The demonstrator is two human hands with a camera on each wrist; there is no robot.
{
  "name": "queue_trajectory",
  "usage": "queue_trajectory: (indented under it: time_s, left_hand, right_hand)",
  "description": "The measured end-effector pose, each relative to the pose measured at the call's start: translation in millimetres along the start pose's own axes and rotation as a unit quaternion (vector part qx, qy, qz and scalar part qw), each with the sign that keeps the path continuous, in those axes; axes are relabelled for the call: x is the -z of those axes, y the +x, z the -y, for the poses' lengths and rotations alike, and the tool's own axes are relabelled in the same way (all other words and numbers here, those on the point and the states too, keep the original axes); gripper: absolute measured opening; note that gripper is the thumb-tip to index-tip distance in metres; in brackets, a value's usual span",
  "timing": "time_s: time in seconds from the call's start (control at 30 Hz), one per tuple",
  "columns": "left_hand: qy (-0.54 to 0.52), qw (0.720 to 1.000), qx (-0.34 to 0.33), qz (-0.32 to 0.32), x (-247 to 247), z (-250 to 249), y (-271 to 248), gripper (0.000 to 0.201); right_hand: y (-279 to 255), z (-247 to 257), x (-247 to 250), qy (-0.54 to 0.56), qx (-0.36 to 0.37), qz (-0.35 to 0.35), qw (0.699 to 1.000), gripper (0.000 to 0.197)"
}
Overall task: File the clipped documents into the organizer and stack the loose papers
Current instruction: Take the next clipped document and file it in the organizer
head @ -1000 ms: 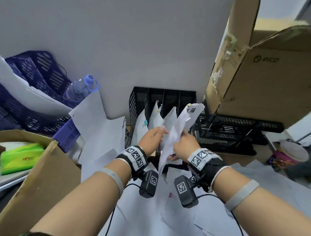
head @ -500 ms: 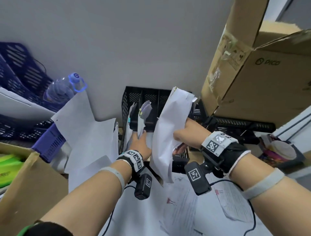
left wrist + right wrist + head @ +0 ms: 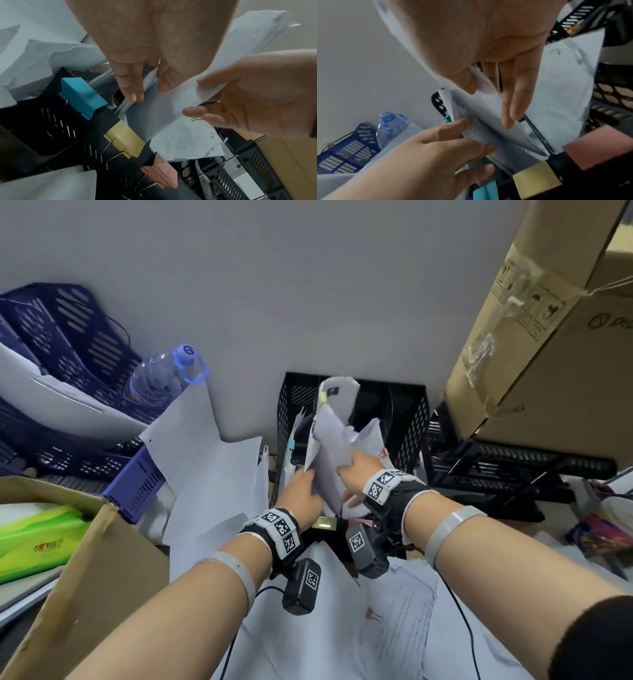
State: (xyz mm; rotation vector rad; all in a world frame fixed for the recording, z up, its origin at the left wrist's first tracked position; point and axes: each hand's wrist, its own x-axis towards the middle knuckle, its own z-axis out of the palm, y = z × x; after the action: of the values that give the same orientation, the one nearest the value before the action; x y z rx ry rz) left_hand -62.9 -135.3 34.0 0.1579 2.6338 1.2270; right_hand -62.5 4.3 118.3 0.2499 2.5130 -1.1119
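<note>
A clipped document (image 3: 332,453), a bent white bundle, stands partly down in a middle slot of the black mesh organizer (image 3: 407,419). My left hand (image 3: 299,491) pinches its lower left edge between thumb and fingers (image 3: 130,88). My right hand (image 3: 356,470) grips its right side, thumb on top and fingers (image 3: 510,108) underneath. Other clipped papers stand in the neighbouring slots. Blue (image 3: 82,97), yellow (image 3: 125,139) and pink (image 3: 161,174) binder clips sit along the organizer's front edge. Loose papers (image 3: 394,628) lie on the table under my forearms.
A big cardboard box (image 3: 548,354) rests on a black tray (image 3: 513,470) right of the organizer. Blue trays (image 3: 68,354) and a water bottle (image 3: 161,378) stand at the left. An open carton (image 3: 102,559) with a green pack (image 3: 34,535) is near left.
The document has gone from held up in front of the organizer down into a slot. My left hand left the filed papers and took hold of it.
</note>
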Motion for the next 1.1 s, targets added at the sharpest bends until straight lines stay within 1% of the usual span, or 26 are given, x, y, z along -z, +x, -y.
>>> queue_trajectory:
  time_s: [0.03, 0.1, 0.23, 0.3, 0.33, 0.37, 0.4, 0.47, 0.53, 0.57, 0.63, 0.7, 0.73, 0.83, 0.9, 0.97, 1.03, 1.07, 1.1]
  left_hand:
    - [-0.003, 1.000, 0.000, 0.002, 1, -1, -1, 0.054]
    - [-0.022, 1.000, 0.007, 0.011, 1, 0, -1, 0.059]
    - [-0.026, 0.999, 0.014, 0.019, 0, 0, -1, 0.064]
    - [-0.019, 0.999, 0.016, 0.021, 0, 0, -1, 0.066]
    - [-0.020, 0.999, 0.017, 0.023, -2, 0, 0, 0.066]
    - [-0.026, 0.999, 0.014, 0.022, -3, 0, 0, 0.064]
    - [-0.026, 0.999, 0.013, 0.020, -5, 1, 1, 0.062]
    - [-0.002, 1.000, 0.019, 0.008, -10, 1, 0, 0.060]
    - [0.015, 0.999, 0.029, -0.017, -17, 0, -3, 0.054]
    - [0.014, 0.999, 0.026, -0.036, -20, -4, -5, 0.048]
    - [0.001, 0.998, 0.013, -0.069, -29, -12, -10, 0.030]
    - [-0.024, 0.997, -0.003, -0.071, -44, -21, -14, 0.015]
    - [-0.046, 0.997, -0.005, -0.054, -55, -25, -16, 0.011]
    - [-0.102, 0.994, -0.006, 0.029, -93, -43, -25, 0.019]
    - [-0.110, 0.989, 0.008, 0.096, -124, -55, -32, 0.017]
    - [-0.095, 0.981, 0.035, 0.167, -158, -64, -38, 0.013]
    - [-0.072, 0.969, 0.067, 0.229, -194, -65, -44, 0.010]
    - [-0.062, 0.962, 0.080, 0.253, -211, -67, -48, 0.005]
    - [-0.051, 0.958, 0.088, 0.267, -228, -68, -51, 0.004]
  right_hand:
    - [3, -2, -3, 0.022, -0.026, 0.009, 0.999, 0.017]
    - [10, -7, -10, 0.031, -0.049, 0.016, 0.998, 0.018]
    - [19, -19, -27, 0.054, -0.048, -0.021, 0.997, 0.026]
    - [22, -23, -32, 0.054, -0.052, -0.040, 0.996, 0.022]
    - [23, -26, -32, 0.042, -0.055, -0.037, 0.997, 0.018]
    - [24, -28, -33, 0.027, -0.064, -0.017, 0.997, 0.017]
    - [24, -30, -35, 0.039, -0.070, 0.013, 0.997, 0.020]
    - [23, -37, -36, 0.112, -0.076, 0.065, 0.989, 0.031]
    - [18, -44, -31, 0.180, -0.076, 0.082, 0.977, 0.037]
    - [15, -49, -26, 0.199, -0.074, 0.081, 0.974, 0.035]
    - [5, -64, -15, 0.207, -0.068, 0.074, 0.973, 0.027]
    - [-5, -88, -3, 0.194, -0.069, 0.072, 0.976, 0.025]
    - [-10, -103, 3, 0.188, -0.073, 0.070, 0.977, 0.025]
    - [-30, -160, 19, 0.172, -0.116, 0.052, 0.977, 0.023]
    - [-44, -207, 29, 0.164, -0.160, 0.032, 0.973, 0.022]
    - [-59, -257, 39, 0.144, -0.197, 0.000, 0.970, 0.021]
    - [-74, -307, 50, 0.086, -0.218, -0.019, 0.972, 0.017]
    - [-81, -329, 56, 0.045, -0.232, -0.014, 0.971, 0.017]
    - [-88, -351, 61, -0.001, -0.251, -0.012, 0.968, 0.020]
